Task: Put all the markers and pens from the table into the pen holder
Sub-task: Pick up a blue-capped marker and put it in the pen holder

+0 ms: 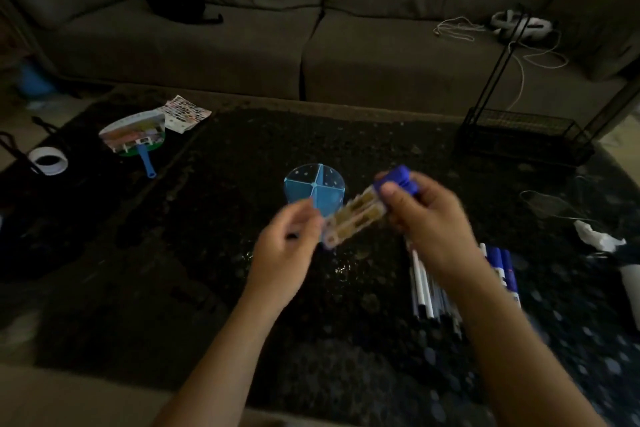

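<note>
Holding a bunch of blue-capped markers (360,210), the right hand (429,218) clamps the capped ends while the left hand (287,246) pinches the lower tips, seemingly aligning them. The divided blue pen holder (313,185) stands just behind; more pens (427,291) lie on the dark table (207,270).

Centre: the round light-blue divided plastic pen holder (314,188) is set mid-bench (207,270).
Right: white pens (423,291) and blue-capped markers (503,270) are laid side by side.
Far left: a white tape roll (48,160).
Behind: a grey fabric sofa (311,28).
</note>
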